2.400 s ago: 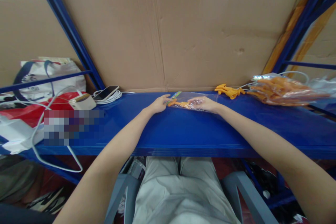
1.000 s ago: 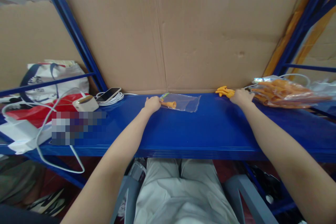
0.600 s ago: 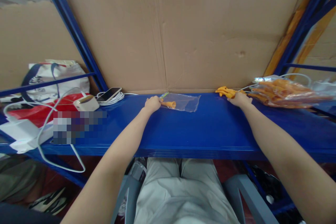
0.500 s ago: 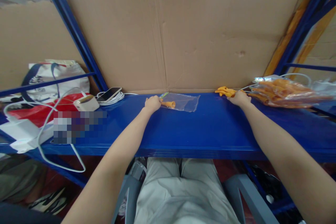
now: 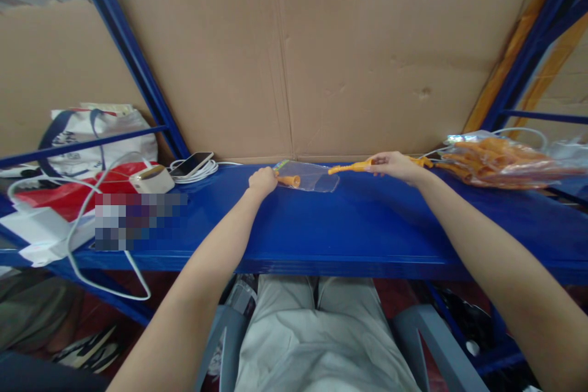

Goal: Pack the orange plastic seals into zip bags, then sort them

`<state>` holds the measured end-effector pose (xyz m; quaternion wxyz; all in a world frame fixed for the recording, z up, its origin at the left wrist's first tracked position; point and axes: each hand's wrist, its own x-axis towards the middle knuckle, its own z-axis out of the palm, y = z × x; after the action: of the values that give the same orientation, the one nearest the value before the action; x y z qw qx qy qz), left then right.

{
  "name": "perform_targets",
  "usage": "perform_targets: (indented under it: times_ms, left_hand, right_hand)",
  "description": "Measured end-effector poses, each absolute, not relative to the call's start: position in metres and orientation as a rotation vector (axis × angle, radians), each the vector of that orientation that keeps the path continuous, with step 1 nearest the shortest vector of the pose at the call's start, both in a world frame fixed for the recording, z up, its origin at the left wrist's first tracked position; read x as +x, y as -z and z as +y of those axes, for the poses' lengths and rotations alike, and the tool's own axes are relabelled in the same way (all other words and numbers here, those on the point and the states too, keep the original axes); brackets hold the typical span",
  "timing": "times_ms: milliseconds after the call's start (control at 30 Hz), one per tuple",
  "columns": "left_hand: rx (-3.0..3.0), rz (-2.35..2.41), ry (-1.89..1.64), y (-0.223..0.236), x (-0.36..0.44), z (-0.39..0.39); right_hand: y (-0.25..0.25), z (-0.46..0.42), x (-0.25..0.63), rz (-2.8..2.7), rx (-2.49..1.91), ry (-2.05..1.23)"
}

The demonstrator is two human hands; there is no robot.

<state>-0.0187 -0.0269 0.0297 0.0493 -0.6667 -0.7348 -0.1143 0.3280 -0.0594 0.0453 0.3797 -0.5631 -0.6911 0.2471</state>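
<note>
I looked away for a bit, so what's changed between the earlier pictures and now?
The right hand came off the clear bag, went right, and has moved back left with an orange piece in its grip. The left hand stays closed on the bag's left end; the filled bag and phone lie as before.

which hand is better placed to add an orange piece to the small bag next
Probably the right hand: it holds an orange piece pointing toward the small bag, whose left end the left hand grips.
</note>
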Motion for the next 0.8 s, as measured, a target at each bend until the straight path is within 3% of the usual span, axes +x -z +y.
perform_targets:
  times_ms: [400,800]
  left_hand:
    - [-2.033,-2.221,0.330,-0.030,-0.019,-0.026]
    - [-2.235,-2.015,0.342,-0.027,-0.020,-0.021]
  right_hand:
    - [-0.035,-0.058,0.320,-1.946,-1.248,-0.856]
    - [-0.011,-0.044,0.297,-1.744,-1.258,-0.816]
